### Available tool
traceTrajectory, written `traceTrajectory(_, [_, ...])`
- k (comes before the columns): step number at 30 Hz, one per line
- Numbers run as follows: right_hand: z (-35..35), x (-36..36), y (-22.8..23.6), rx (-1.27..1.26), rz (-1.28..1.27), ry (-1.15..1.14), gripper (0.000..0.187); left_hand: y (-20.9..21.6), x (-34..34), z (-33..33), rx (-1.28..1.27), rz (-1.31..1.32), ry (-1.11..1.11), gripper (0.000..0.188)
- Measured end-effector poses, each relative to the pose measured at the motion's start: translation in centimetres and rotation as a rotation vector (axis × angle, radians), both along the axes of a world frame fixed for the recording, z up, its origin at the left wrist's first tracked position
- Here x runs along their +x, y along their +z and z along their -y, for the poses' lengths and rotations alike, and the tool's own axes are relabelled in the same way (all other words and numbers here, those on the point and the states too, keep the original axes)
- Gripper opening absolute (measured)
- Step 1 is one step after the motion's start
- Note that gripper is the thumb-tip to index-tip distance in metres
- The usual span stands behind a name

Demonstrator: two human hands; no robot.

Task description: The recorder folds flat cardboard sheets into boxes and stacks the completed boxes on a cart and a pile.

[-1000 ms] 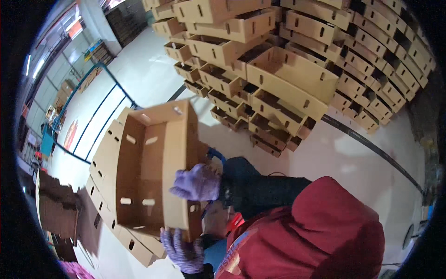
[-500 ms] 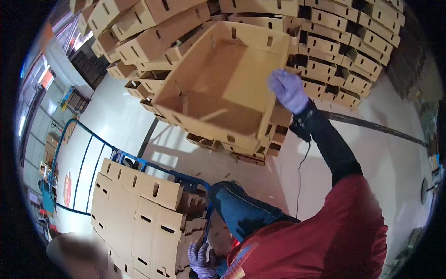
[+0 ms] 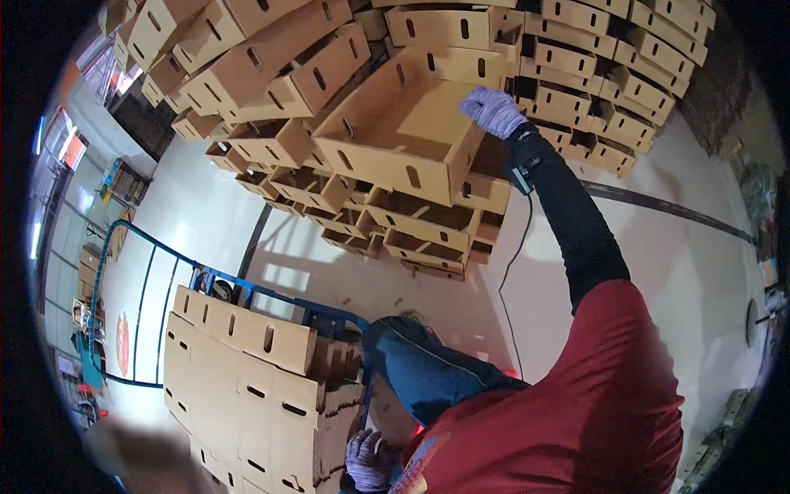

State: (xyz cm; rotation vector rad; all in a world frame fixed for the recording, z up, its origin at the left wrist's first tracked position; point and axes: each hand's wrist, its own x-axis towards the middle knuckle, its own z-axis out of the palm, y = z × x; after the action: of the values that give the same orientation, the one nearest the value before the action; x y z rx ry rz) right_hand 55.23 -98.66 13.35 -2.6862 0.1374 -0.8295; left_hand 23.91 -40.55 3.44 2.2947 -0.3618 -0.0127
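An open cardboard tray (image 3: 387, 169) with slotted hand holes in its walls sits on top of a stack of similar trays, tilted in view. At its right wall is my right hand (image 3: 494, 113), in a purple knitted glove, with the fingers closed over the rim. My left hand (image 3: 369, 463), gloved alike, hangs low beside my leg, close to the pile of flat cardboard blanks (image 3: 247, 387). Its fingers are loosely bent and somewhat apart, with nothing seen in them.
A blue-framed cart (image 3: 148, 235) carries the flat blanks at lower left. More stacked cardboard trays (image 3: 568, 70) rise at the back right, and others (image 3: 247, 66) at the back left. A thin cable (image 3: 512, 288) hangs from my right wrist toward the floor.
The big tray has moved away from me and come down onto the stack, uncovering trays beneath. My right hand went slightly forward with it; my left hand shifted little.
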Motion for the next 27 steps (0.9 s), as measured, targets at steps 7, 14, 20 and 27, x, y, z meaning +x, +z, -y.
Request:
traceTrajectory(7, [0.7,0.6,-0.2,0.068,0.040,0.078,0.027,-1.3,-0.3,-1.4,0.152,-0.007,-0.031,0.034])
traceTrajectory(14, [0.4,-1.2,0.2,0.071,0.042,0.032,0.026,-0.6,-0.4,-0.7,0.230,0.172,-0.028,0.027])
traceTrajectory(20, [2.1,-0.8,-0.6,0.030,0.110,0.077,0.023,-2.1,-0.5,-1.6,0.197,0.161,0.020,0.028])
traceTrajectory(27, [0.2,-2.5,-0.9,-0.417,0.330,-0.065,0.028,-0.9,-1.3,-4.8,0.163,0.197,0.164,0.024])
